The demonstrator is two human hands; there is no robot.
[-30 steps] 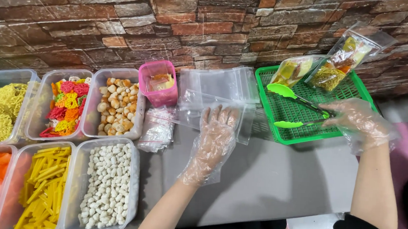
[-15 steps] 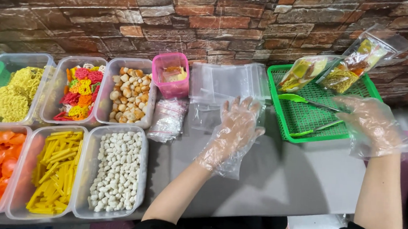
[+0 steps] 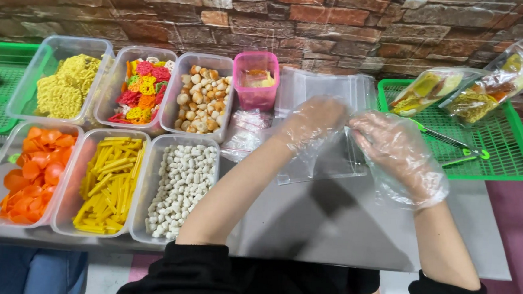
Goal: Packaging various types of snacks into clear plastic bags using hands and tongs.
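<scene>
**Both gloved hands meet on the clear bags**

Since a second ago the right hand (image 3: 399, 156) has come off the green tray (image 3: 517, 172) and joined the left hand (image 3: 311, 124) over the stack of clear bags (image 3: 331, 97), and the view has shifted right.

Both hands wear loose plastic gloves, likely to keep skin off the food. Their fingers are bent onto the top bag, which lies flat on the grey table (image 3: 341, 224) against the brick wall; whether they actually pinch it, I cannot tell through the film.

Six clear tubs sit in two rows of three at the left, within easy reach: yellow wavy crackers (image 3: 65, 83), mixed coloured crackers (image 3: 141, 91), round beige puffs (image 3: 202, 101), orange chips (image 3: 30, 172), yellow sticks (image 3: 109, 183) and small white balls (image 3: 181, 190). One pink cup (image 3: 255, 80) stands beside them. Two filled bags (image 3: 458, 92) and green-handled tongs (image 3: 455, 147) lie on the tray.
</scene>
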